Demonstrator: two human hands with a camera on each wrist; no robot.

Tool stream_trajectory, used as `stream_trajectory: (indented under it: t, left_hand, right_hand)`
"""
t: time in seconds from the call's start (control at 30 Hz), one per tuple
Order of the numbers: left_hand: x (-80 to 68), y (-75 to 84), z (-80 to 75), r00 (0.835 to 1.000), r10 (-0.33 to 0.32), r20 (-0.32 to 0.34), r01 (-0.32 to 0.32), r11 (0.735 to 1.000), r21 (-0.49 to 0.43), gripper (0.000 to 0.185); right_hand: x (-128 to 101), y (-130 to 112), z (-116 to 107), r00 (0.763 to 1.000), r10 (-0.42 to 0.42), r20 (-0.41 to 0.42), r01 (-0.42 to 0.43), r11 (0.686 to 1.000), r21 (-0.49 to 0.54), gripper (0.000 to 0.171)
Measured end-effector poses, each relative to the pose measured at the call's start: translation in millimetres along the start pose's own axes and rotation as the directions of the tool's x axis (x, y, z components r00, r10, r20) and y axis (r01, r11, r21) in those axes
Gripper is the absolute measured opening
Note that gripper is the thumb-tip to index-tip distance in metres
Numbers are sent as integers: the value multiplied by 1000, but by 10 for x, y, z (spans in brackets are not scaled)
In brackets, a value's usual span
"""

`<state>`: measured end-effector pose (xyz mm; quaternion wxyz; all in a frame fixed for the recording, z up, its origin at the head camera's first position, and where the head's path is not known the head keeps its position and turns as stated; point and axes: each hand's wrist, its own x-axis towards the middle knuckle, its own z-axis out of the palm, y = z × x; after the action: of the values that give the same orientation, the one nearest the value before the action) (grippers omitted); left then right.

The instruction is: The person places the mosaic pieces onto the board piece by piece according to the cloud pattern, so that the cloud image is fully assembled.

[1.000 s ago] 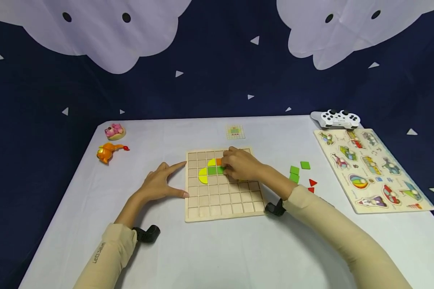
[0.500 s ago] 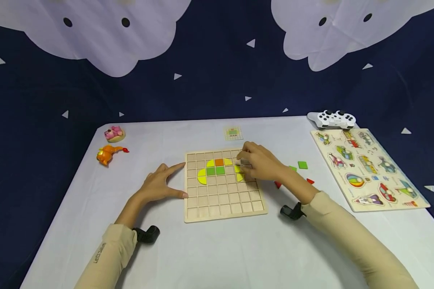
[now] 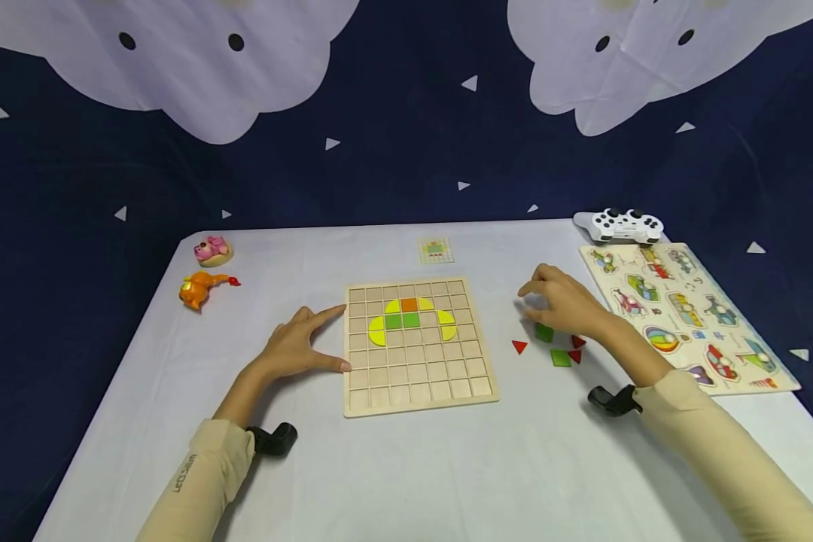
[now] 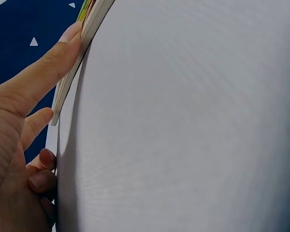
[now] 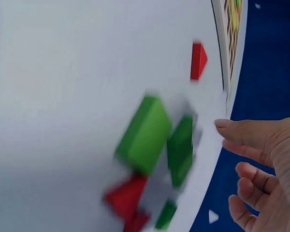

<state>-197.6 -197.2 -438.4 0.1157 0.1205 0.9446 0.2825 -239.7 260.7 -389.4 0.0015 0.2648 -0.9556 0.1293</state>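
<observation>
A wooden grid board point(image 3: 406, 376) lies mid-table. Set in its upper half are an orange square point(image 3: 409, 305), two green squares point(image 3: 403, 321) side by side, and rounded yellow pieces point(image 3: 377, 331) on either side. My left hand point(image 3: 296, 348) touches the board's left edge with thumb and index finger spread straight; the left wrist view shows the thumb point(image 4: 63, 53) against the rim. Beyond the board's right side, my right hand point(image 3: 564, 301) hovers with loosely bent fingers and nothing between them, over loose green squares point(image 3: 561, 358) and red triangles point(image 3: 519, 347).
A small pattern card point(image 3: 436, 250) lies behind the board. At right are a picture puzzle board point(image 3: 691, 316) and a white game controller point(image 3: 619, 225). A pink figure point(image 3: 213, 251) and an orange toy animal point(image 3: 203, 289) sit at the back left.
My right hand has left the grid board and moved right, over the loose pieces. The orange square and right-hand yellow pieces are now uncovered. My left hand has stayed at the board's edge.
</observation>
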Motion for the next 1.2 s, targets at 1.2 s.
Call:
stream_trajectory:
  t: [1.2]
  left_hand:
    - [4, 2, -1, 1000, -3, 2, 3, 1000, -4, 107]
  right_hand:
    - [-297, 542, -164, 991, 95, 91, -89, 994, -70, 21]
